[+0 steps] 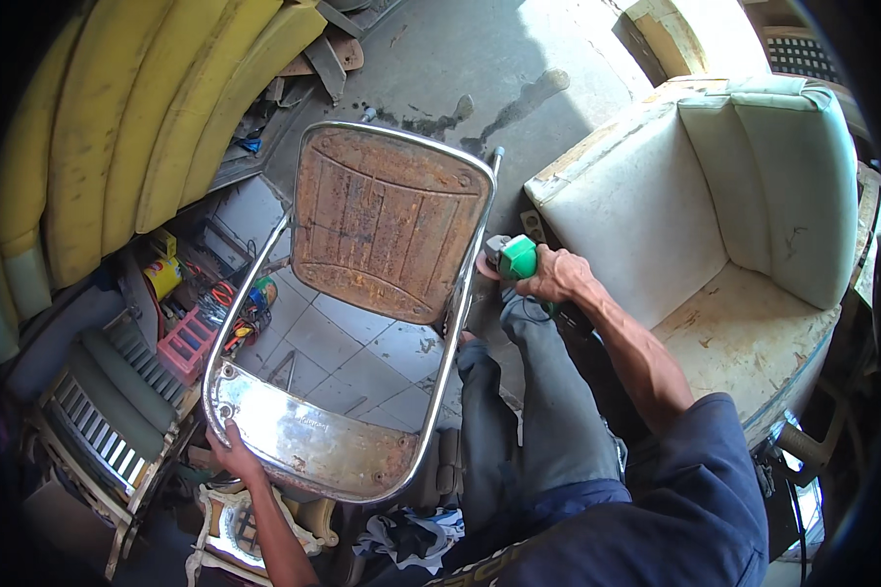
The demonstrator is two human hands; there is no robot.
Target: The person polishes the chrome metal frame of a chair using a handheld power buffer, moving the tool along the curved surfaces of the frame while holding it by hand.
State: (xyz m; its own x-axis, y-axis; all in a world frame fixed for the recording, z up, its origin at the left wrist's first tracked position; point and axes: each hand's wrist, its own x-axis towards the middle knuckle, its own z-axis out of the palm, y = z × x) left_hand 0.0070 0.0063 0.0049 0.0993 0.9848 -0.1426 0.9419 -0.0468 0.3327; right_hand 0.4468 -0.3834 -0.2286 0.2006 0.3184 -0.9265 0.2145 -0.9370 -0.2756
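Note:
A metal chair frame (447, 364) with a bent chrome tube stands tilted in front of me. It carries a rusty brown seat panel (387, 220) and a shiny metal back plate (313, 430) with rust at its edges. My left hand (233, 456) is closed round the tube at the near left corner, thumb on the plate. In my right hand (561, 275) is a green angle grinder (518, 258), held above my knee to the right of the seat panel. Its disc shows at the far-left side of the tool, apart from the panel.
At right stands a worn pale armchair (636, 205). Yellow foam pads (117, 127) lean at the far left. Below them are a pink tool basket (188, 344) with hand tools and a slatted wooden chair (98, 421). A power socket strip (532, 225) lies beside the armchair.

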